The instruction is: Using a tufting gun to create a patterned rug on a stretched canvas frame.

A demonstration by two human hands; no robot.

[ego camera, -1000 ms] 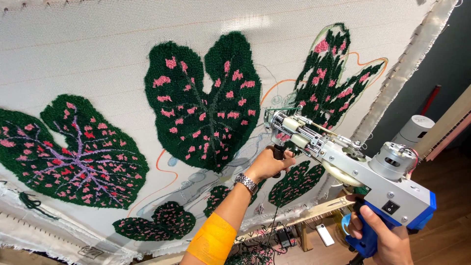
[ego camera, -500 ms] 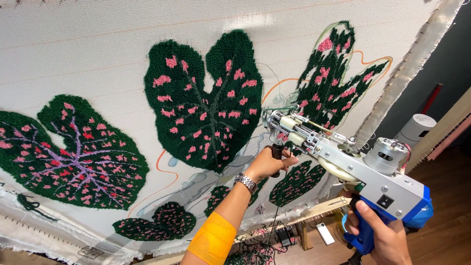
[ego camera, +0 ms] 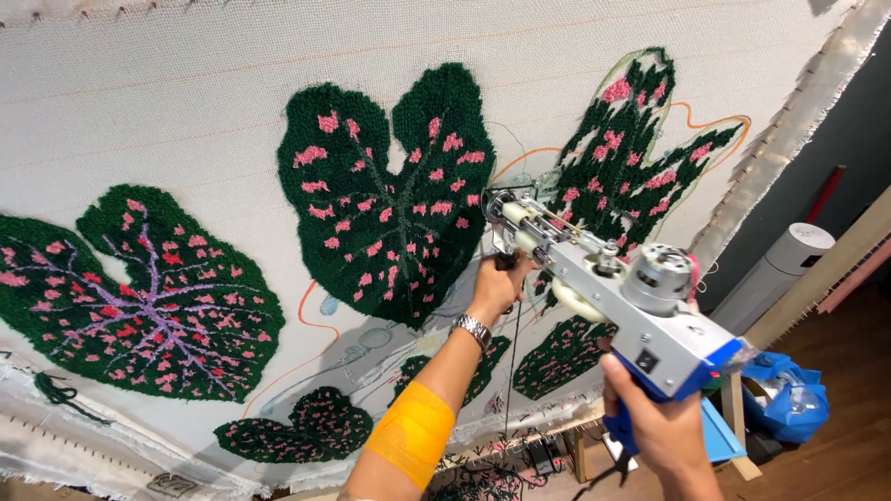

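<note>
Since a second ago, little has shifted: my left hand (ego camera: 497, 286) grips the front handle and my right hand (ego camera: 654, 431) wraps the blue grip of the tufting gun (ego camera: 603, 288), its needle against the cloth (ego camera: 186, 121) at one o'clock of the finished centre leaf (ego camera: 390, 199), outlined stems below untufted.

Left arm (ego camera: 436, 380): bare; silver watch (ego camera: 472, 328) at wrist, yellow-orange band (ego camera: 411, 433) below it. Right hand (ego camera: 661, 429): bare.
</note>
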